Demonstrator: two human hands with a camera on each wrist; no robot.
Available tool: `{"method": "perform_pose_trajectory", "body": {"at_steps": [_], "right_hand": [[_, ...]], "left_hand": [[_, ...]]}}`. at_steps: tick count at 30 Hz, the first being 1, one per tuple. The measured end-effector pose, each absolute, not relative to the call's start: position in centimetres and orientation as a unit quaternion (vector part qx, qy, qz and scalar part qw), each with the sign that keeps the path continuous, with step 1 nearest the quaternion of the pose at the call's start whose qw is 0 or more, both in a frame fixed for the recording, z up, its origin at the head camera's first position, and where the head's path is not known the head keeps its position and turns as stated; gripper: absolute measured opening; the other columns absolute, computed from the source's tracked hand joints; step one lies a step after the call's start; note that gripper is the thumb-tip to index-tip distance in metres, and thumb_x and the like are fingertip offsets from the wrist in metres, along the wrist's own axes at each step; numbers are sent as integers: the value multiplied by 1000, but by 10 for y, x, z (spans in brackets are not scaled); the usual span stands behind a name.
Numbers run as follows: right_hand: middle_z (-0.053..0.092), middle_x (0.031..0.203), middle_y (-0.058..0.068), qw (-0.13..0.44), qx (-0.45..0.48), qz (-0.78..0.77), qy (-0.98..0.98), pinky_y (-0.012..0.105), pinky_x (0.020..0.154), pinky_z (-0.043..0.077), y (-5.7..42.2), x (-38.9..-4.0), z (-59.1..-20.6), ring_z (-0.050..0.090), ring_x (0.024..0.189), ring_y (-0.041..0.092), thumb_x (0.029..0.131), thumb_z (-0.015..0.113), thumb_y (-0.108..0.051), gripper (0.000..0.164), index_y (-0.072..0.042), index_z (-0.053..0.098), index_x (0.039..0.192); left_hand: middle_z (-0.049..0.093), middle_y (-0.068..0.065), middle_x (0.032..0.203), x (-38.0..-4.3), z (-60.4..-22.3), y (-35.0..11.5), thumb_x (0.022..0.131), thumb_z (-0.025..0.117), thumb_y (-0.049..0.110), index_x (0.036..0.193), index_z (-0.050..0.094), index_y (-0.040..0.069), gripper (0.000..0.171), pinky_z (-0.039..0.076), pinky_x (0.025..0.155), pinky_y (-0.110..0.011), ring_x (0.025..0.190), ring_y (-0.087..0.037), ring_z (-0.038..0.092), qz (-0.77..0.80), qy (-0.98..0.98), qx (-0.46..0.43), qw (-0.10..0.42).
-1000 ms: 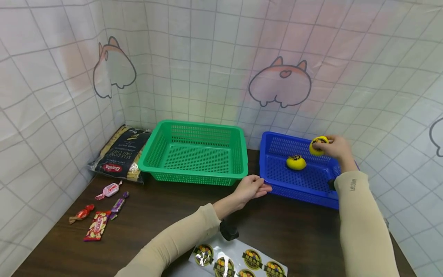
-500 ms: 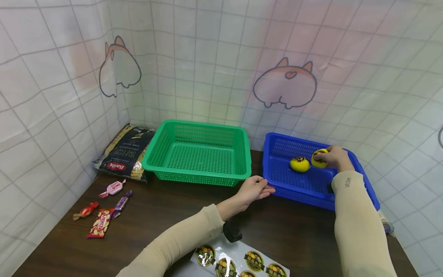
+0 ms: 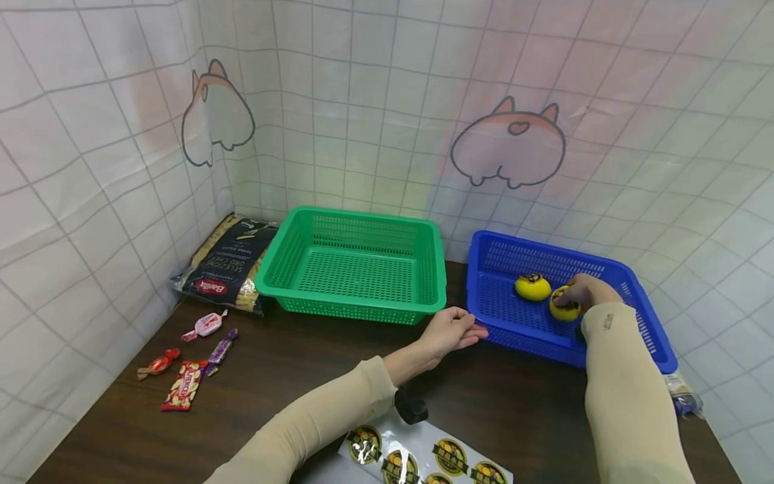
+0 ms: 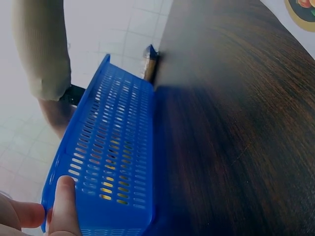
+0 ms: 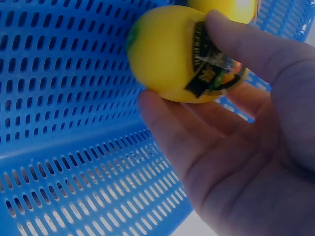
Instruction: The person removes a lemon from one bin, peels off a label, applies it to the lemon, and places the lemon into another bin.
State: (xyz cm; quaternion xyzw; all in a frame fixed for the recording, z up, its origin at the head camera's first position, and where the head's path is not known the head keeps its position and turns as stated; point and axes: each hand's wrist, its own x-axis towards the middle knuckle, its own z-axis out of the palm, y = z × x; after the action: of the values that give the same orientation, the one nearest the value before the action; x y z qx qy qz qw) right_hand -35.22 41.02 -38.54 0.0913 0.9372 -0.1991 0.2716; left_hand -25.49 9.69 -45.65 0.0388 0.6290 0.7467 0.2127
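My right hand (image 3: 595, 292) holds a yellow lemon (image 3: 564, 309) low inside the blue basket (image 3: 497, 296). In the right wrist view the thumb lies on the dark sticker of this lemon (image 5: 167, 56), with the fingers beneath it. A second stickered lemon (image 3: 533, 289) sits beside it on the basket floor. My left hand (image 3: 446, 334) pinches the basket's near left corner; in the left wrist view the thumb and a finger (image 4: 64, 204) lie either side of its rim.
Left of the blue basket stands a green basket (image 3: 357, 310), with a pasta bag (image 3: 232, 259) beside it. Several wrapped sweets (image 3: 203, 325) lie at the left. A sticker sheet (image 3: 423, 447) lies in front, and a plastic packet (image 3: 683, 393) shows behind the blue basket's right end.
My right hand has lowered the lemon from above the blue basket down into it, next to the other lemon. The left hand keeps its place on the rim. The head view has shifted slightly.
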Motion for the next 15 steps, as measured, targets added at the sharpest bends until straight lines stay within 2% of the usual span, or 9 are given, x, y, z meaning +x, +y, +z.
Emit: {"method": "perform_pose_trajectory", "body": {"at_steps": [6, 15], "right_hand": [[39, 142, 38, 296, 84, -155, 939, 55, 96, 50, 411, -350, -385, 51, 115, 43, 96, 60, -35, 79, 15, 26, 147], [53, 122, 31, 285, 80, -128, 946, 47, 85, 50, 402, -355, -390, 51, 100, 36, 97, 57, -34, 61, 12, 43, 135]], "left_hand": [[76, -15, 105, -255, -454, 100, 104, 51, 18, 114, 60, -1, 23, 60, 85, -26, 94, -16, 76, 742, 637, 36, 208], [76, -15, 104, -256, -455, 98, 104, 52, 18, 113, 61, -1, 23, 60, 86, -27, 93, -15, 76, 737, 646, 29, 196]]}}
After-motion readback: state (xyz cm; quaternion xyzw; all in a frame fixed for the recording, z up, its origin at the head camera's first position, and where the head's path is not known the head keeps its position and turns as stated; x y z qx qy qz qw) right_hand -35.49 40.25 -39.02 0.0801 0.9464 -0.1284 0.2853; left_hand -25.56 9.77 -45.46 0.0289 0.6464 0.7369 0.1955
